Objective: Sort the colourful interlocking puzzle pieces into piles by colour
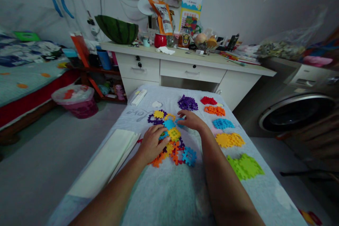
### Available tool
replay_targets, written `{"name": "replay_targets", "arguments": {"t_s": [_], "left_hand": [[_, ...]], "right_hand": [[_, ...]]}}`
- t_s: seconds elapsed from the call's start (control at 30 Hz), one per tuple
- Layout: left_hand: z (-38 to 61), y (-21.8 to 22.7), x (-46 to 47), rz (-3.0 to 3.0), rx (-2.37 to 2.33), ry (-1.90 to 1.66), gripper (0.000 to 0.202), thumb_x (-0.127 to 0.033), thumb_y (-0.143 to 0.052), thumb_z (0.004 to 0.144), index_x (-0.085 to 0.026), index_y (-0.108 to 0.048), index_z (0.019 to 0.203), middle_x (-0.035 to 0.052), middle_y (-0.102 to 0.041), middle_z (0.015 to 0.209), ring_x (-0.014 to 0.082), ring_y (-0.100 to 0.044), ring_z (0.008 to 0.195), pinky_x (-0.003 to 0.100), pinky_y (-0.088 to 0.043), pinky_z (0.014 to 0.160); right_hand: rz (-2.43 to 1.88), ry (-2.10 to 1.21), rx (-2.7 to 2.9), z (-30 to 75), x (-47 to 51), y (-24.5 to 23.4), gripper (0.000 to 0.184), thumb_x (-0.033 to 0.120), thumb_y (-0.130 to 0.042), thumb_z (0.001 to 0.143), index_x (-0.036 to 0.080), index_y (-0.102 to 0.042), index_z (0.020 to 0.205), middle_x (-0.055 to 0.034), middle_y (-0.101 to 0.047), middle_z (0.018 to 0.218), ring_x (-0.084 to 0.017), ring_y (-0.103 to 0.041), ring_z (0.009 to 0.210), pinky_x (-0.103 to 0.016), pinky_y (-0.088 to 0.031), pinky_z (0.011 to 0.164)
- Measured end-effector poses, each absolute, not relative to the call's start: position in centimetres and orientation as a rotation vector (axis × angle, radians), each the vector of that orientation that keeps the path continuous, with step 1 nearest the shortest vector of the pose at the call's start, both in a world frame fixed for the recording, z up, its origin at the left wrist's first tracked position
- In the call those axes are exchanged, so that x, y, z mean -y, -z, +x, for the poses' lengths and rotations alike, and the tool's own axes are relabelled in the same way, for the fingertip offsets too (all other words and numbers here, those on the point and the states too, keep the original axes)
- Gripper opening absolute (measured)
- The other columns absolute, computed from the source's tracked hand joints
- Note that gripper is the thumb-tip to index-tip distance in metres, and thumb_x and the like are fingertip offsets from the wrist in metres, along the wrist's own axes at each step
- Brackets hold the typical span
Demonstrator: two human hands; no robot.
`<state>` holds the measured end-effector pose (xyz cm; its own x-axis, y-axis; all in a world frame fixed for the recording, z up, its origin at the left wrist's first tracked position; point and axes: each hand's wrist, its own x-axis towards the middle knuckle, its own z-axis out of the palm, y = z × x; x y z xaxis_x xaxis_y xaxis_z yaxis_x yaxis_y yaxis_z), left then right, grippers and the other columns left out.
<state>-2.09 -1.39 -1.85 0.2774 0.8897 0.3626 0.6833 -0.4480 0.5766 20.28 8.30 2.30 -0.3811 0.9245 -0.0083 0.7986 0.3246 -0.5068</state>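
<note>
A person's two bare forearms reach out over a table draped in a pale cloth (169, 197). To the left a folded white sheet (106, 162) lies along the table edge, apparently set aside to keep the middle free.

The left hand (152, 143) rests palm-down on the near side of a mixed heap of tiles (182, 155). Its fingers are pressed together and curled, with the tips against a yellow tile (174, 133), a hold that seems to pin the loose interlocking pieces in place. Whether it actually grips one I cannot tell.

Just beyond, the right hand (190, 120) arches over the heap's far edge. Its fingers are bent and slightly spread, and the tips come down on a blue tile (168, 124). A pinch, if there is one, is hidden under the hand.

Down the right side run single-colour piles, each apart from the next, probably so the colours stay unmixed and within the right hand's reach:
- a green pile (245, 166) nearest
- a yellow pile (229, 140)
- a blue pile (222, 124)
- an orange pile (214, 110)
- a red pile (208, 100)
- a purple pile (187, 103), beside the red one

A white box (139, 97) sits at the far left corner.

Behind stands a cluttered white desk (190, 72) bearing a halved watermelon (116, 30) and a red mug (160, 40).
</note>
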Motion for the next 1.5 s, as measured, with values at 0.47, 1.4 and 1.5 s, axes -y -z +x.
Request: {"name": "replay_targets", "arguments": {"t_s": [0.47,1.4,1.5], "left_hand": [[-2.1,1.9,1.5,2.253,-1.402,-0.953,0.031,-0.039,-0.055,0.09,-0.021,-0.065,0.113,0.0087,-0.063,0.122,0.0263,-0.055,0.116,0.046,-0.044,0.102],[-2.4,1.6,1.5,2.199,-1.428,-1.089,0.029,-0.039,-0.054,0.09,-0.021,-0.064,0.11,0.009,-0.062,0.122,0.0251,-0.055,0.116,0.046,-0.043,0.104],[-2.6,1.6,1.3,2.128,-1.474,-1.154,0.029,-0.04,-0.051,0.092,-0.021,-0.065,0.109,0.0086,-0.061,0.122,0.0246,-0.055,0.116,0.046,-0.043,0.105]], "right_hand": [[-1.862,-0.418,2.471,19.4,-7.5,-2.4,0.057,0.022,-0.073,0.069,0.014,-0.057,0.123,-0.0162,-0.06,0.117,-0.026,-0.06,0.104,-0.031,-0.046,0.083],[-2.425,-0.14,1.891,39.6,-5.8,-5.0,0.038,0.019,-0.069,0.077,0.009,-0.065,0.114,-0.0169,-0.068,0.103,-0.021,-0.065,0.084,-0.029,-0.048,0.074],[-2.248,-0.046,1.934,36.9,-5.4,-6.0,0.035,0.019,-0.066,0.08,0.011,-0.065,0.114,-0.0167,-0.067,0.11,-0.022,-0.064,0.093,-0.031,-0.048,0.082]]}}
